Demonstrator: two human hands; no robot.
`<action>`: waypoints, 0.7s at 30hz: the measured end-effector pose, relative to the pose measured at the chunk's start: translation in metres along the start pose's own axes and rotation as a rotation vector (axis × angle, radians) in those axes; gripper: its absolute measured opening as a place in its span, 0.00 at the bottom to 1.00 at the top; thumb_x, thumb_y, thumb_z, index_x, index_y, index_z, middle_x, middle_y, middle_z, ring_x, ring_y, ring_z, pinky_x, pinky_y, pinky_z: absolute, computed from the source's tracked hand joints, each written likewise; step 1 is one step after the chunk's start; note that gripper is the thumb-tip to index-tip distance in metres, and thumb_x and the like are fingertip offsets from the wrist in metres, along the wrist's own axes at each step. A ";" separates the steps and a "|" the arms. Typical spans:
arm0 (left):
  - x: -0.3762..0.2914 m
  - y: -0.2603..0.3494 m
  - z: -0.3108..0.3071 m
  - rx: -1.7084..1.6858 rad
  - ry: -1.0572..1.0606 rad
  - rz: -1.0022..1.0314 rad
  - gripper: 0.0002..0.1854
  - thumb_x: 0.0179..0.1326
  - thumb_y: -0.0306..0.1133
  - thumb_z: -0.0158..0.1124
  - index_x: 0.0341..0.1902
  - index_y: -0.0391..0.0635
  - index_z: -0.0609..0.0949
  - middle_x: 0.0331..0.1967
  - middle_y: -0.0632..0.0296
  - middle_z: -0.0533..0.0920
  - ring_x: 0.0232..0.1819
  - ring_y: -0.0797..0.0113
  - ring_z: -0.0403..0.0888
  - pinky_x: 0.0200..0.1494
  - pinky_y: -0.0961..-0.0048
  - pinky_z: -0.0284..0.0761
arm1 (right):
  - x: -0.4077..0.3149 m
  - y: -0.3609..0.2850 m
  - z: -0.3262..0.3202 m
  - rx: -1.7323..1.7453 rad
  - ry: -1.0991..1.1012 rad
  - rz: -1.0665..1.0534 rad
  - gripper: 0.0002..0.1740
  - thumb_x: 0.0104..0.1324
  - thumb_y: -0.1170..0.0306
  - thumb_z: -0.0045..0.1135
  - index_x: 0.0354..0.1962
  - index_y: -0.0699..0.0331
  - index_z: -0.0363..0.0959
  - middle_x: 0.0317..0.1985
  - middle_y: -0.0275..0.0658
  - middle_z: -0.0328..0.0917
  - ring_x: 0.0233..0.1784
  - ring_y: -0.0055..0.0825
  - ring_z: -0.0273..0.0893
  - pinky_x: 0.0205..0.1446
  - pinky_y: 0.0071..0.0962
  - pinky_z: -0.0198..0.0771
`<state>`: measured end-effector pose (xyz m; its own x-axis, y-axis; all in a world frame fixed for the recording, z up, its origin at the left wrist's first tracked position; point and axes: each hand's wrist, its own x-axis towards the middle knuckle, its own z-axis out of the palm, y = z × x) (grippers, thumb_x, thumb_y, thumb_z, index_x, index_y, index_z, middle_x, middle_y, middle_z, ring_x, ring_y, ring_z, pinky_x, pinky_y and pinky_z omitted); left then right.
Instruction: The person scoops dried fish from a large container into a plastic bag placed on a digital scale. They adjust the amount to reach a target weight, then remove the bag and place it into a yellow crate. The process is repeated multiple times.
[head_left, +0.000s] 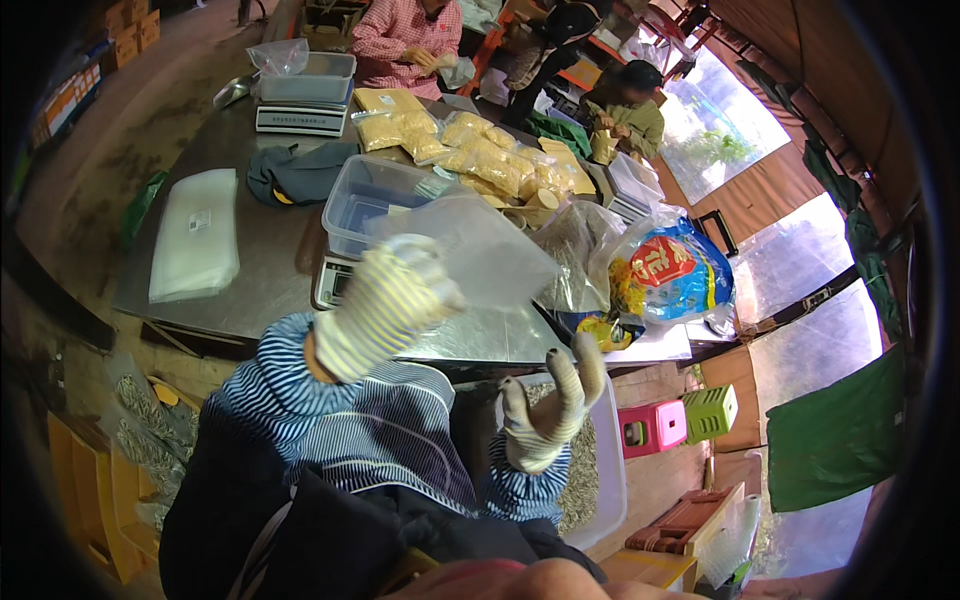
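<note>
My left hand (386, 304), in a yellow-and-white striped knit glove, is closed on the edge of a translucent plastic bag (480, 251). The bag spreads to the right over the metal table, partly across a clear plastic tub (341, 206) on a digital scale (328, 281). My right hand (555, 409), in a similar glove with dark-tipped fingers, is raised with its fingers apart and holds nothing. Below it a large plastic bin (611, 480) holds small greyish-brown pieces, which I cannot identify. A stack of flat clear bags (196, 232) lies at the table's left.
Filled bags of pale yellow food pieces (487, 161) lie beyond the tub, beside a grey cloth cap (296, 176). Another scale (300, 118) stands at the far left. A blue printed bag (675, 270) sits right. Pink (652, 429) and green stools (710, 412) stand below. Co-workers sit opposite.
</note>
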<state>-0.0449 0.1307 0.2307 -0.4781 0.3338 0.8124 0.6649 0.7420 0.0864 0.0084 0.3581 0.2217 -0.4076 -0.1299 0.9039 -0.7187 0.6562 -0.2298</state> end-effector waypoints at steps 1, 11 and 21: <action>0.010 0.012 0.003 -0.032 0.027 0.068 0.09 0.48 0.40 0.68 0.28 0.50 0.82 0.27 0.64 0.80 0.40 0.61 0.82 0.56 0.59 0.76 | 0.013 -0.004 -0.009 -0.085 -0.051 -0.136 0.32 0.54 0.58 0.74 0.54 0.56 0.72 0.61 0.46 0.68 0.63 0.50 0.66 0.70 0.52 0.60; 0.023 0.059 0.061 -0.179 -0.304 0.301 0.09 0.53 0.37 0.61 0.32 0.46 0.82 0.36 0.58 0.83 0.48 0.54 0.81 0.57 0.59 0.75 | 0.021 0.036 -0.071 -0.262 -0.518 -0.048 0.20 0.53 0.76 0.67 0.45 0.56 0.79 0.41 0.39 0.82 0.45 0.40 0.80 0.49 0.36 0.75; 0.029 0.112 0.090 -0.293 -0.198 0.314 0.15 0.54 0.40 0.64 0.44 0.47 0.83 0.60 0.54 0.76 0.63 0.53 0.71 0.73 0.51 0.59 | -0.022 0.096 -0.054 -0.687 -0.606 0.220 0.06 0.58 0.66 0.58 0.34 0.57 0.76 0.33 0.38 0.78 0.39 0.39 0.77 0.42 0.39 0.71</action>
<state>-0.0361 0.2765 0.2122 -0.3094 0.6415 0.7020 0.9153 0.4012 0.0367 -0.0209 0.4640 0.1999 -0.8571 -0.1886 0.4793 -0.1796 0.9816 0.0651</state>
